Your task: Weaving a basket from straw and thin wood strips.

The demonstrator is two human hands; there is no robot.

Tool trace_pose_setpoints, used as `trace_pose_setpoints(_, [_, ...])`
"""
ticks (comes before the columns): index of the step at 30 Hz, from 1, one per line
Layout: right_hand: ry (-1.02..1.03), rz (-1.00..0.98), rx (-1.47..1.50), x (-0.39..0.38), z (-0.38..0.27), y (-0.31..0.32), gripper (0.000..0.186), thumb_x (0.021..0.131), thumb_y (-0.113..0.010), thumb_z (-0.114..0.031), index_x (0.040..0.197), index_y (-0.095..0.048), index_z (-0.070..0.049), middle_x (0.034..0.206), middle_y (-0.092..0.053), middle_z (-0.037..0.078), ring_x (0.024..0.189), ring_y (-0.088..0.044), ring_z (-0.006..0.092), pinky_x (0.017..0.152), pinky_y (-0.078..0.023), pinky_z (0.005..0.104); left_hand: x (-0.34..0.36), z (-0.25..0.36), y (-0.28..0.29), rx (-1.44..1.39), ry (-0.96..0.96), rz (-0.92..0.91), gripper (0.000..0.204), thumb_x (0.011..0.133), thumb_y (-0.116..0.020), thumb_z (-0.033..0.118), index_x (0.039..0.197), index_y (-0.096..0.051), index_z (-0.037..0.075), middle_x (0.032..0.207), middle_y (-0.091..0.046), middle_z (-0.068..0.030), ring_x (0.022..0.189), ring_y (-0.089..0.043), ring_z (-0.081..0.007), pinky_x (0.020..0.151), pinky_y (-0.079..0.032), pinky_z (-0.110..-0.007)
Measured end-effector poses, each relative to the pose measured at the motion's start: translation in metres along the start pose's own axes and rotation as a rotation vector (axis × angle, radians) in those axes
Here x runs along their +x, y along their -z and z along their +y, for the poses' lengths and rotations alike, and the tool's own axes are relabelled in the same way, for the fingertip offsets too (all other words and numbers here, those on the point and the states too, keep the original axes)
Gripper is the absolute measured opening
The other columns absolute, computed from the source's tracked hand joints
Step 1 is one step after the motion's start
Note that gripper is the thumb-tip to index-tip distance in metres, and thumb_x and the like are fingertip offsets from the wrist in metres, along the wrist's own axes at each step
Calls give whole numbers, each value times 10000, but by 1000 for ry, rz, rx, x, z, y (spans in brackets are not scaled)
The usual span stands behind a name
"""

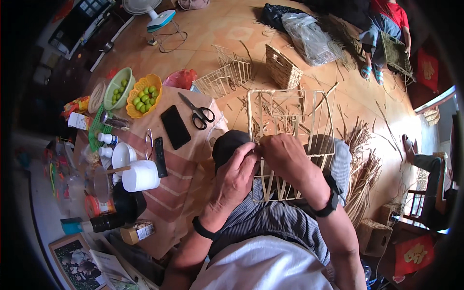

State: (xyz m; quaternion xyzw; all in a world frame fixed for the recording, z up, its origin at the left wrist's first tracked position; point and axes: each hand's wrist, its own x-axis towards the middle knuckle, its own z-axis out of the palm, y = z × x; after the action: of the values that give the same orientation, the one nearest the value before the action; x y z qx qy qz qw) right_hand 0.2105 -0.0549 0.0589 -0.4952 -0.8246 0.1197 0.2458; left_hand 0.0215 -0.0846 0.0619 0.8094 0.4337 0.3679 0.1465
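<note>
I log: open frame (250,116), left edge seemingly wrapped beyond the fingertips, largely bare elsewhere; left hand (236,176), right hand (286,155), fingers narrow, hold I cannot tell.

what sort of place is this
Probably a home's living room doubling as a craft space: it has an electric fan, a yellow bowl of green fruit and a woven basket.

On the bench (191,154), at ten o'clock: yellow basket (132,103) of green fruit (145,100); at nine, black remote control (160,157); toward eight, white tub (140,177). Farther off, at eleven, white fan (148,9) on teal base (162,21); at four, red-and-gold panel (407,263).
</note>
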Motion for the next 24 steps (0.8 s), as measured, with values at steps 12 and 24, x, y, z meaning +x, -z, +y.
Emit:
trace_pose_setpoints(12, [-311, 100, 138, -56, -61, -5, 261, 940, -796, -260, 1025, -645, -66, 753, -680, 90, 639, -703, 297, 571, -543, 405, 22, -1, 13, -25, 121, -273, 264, 871, -569, -86, 1126, -593, -21, 1212, -580, -153, 1014, -632, -363, 880, -510, -454])
trace_pose_setpoints(24, [-438, -2, 392, -79, -57, -8, 186, 1027, -687, -219, 948, -610, -69, 671, -648, 217, 667, -684, 449, 586, -542, 535, 20, -6, 10, -89, 65, -50, 316, 869, -822, 81, 1167, -716, 91, 1264, -578, -103, 936, -619, -240, 852, -532, -372])
